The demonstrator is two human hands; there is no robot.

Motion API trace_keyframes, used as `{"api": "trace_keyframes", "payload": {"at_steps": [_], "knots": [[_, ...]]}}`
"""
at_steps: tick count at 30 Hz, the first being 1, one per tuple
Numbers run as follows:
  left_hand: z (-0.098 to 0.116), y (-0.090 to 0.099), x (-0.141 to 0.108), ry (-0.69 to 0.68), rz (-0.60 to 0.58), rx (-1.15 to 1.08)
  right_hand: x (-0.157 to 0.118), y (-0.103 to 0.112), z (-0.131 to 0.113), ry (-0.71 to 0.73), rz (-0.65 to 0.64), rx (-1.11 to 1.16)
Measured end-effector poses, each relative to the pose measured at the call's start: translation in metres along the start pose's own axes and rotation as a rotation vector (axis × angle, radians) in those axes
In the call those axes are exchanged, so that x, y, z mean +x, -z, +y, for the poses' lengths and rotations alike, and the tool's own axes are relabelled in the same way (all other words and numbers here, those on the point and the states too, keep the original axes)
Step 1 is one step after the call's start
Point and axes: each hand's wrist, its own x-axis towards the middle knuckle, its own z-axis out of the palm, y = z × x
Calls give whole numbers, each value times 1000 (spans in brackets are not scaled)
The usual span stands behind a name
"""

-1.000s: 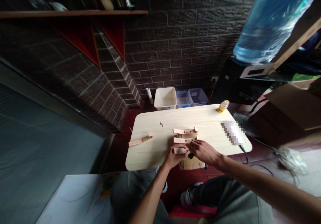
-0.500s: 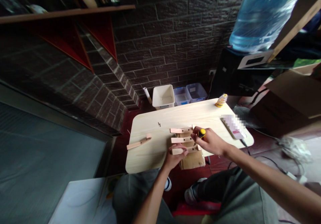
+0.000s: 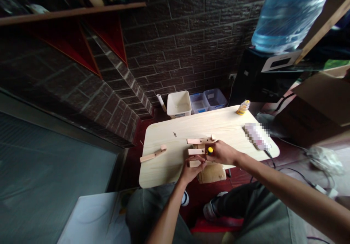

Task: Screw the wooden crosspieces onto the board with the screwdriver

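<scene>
My right hand (image 3: 222, 153) is closed round a screwdriver (image 3: 210, 150) with a yellow-and-black handle, held over the nearest of three light wooden pieces. Its tip is hidden by my fingers. Fingers of my left hand (image 3: 189, 172) grip that nearest wooden piece (image 3: 194, 163), close beside the screwdriver. Farther back lie the middle wooden piece (image 3: 196, 151) and the far wooden piece (image 3: 201, 141), which has dark holes and an upturned end. All three rest across a flat brown board (image 3: 212, 174) that overhangs the table's front edge.
On the pale table (image 3: 158, 173) lie a loose wooden piece (image 3: 153, 154), small dark screws (image 3: 175, 134), a clear yellow-based bottle (image 3: 243, 107) and a blurred flat device (image 3: 257, 136) with a cable. Plastic bins (image 3: 179, 105) stand behind, beside a water dispenser (image 3: 262, 80).
My right hand with the screwdriver has moved left and slightly nearer, to beside my left hand. The left hand keeps its hold on the nearest wooden piece. The view has shifted slightly.
</scene>
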Motion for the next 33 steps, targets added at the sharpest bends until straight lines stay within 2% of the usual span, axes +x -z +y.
{"api": "trace_keyframes", "payload": {"at_steps": [12,17,20,26,33], "knots": [[-3,3,-2,20,1,21,8,-7,1,113,-104,-68],[0,6,-2,25,-57,22,11,-4,0,98,-214,-136],[-1,5,-3,37,-39,-5,14,0,-3,69,-274,-177],[-4,3,-3,57,38,44,30,12,-26,29,-455,-385],[-1,3,-3,61,54,163,46,10,-53,218,-582,-692]]}}
